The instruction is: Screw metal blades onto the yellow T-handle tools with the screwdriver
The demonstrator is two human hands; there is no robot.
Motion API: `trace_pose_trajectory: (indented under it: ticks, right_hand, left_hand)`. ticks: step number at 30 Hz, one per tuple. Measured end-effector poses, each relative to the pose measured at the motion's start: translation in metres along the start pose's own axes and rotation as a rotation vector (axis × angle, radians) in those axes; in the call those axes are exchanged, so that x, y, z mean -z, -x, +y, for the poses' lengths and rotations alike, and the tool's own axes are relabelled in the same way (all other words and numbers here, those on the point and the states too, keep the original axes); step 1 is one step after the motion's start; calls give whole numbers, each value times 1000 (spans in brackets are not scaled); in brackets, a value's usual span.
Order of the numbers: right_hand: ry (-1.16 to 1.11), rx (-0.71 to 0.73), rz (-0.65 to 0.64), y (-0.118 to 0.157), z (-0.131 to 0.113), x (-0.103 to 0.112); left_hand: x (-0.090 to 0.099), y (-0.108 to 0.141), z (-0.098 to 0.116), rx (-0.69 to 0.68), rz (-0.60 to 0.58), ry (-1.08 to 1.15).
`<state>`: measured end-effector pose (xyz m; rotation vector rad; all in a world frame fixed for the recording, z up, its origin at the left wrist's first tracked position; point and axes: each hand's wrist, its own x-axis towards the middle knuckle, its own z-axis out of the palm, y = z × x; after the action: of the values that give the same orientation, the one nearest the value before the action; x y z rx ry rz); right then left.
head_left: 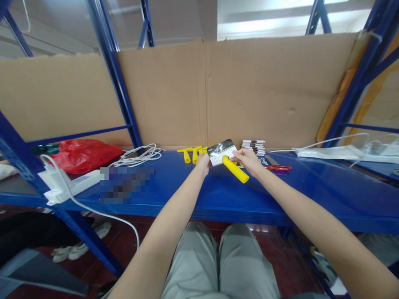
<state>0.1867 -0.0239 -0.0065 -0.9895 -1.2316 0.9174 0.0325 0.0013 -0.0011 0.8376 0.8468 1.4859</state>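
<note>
A printed black-and-white card or flat packet is held up over the blue shelf. My left hand grips its left edge, and my right hand has its fingers closed at the right edge. A yellow tube-shaped handle slants down to the right in front of the packet; its upper end overlaps it. Behind my left hand, several yellow T-shaped pieces stand on the shelf. Beside my right hand lies a stack of small white and dark packets.
Red-handled tools lie right of my right hand. Further left are a coiled white cable, a red plastic bag and a white power strip. A cardboard panel stands behind the blue shelf. Blue posts flank it.
</note>
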Motion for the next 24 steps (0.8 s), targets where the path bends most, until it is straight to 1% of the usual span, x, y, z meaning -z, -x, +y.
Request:
trace_pose_trajectory:
  ticks: [5,12,19,24]
  right_hand:
    - [-16,2,10,-2,3,3]
    - [-78,-7,2,-1,2,3]
    - [-112,-22,4,0,2,3]
    - [-119,-13,0,0,2,4]
  left_hand:
    - [2,-4,-1,3,-16,-47]
    - [0,3,1,22,-31,-84]
    - [-1,5,0,37,19,-214]
    - [-3,7,3,59,-72,-184]
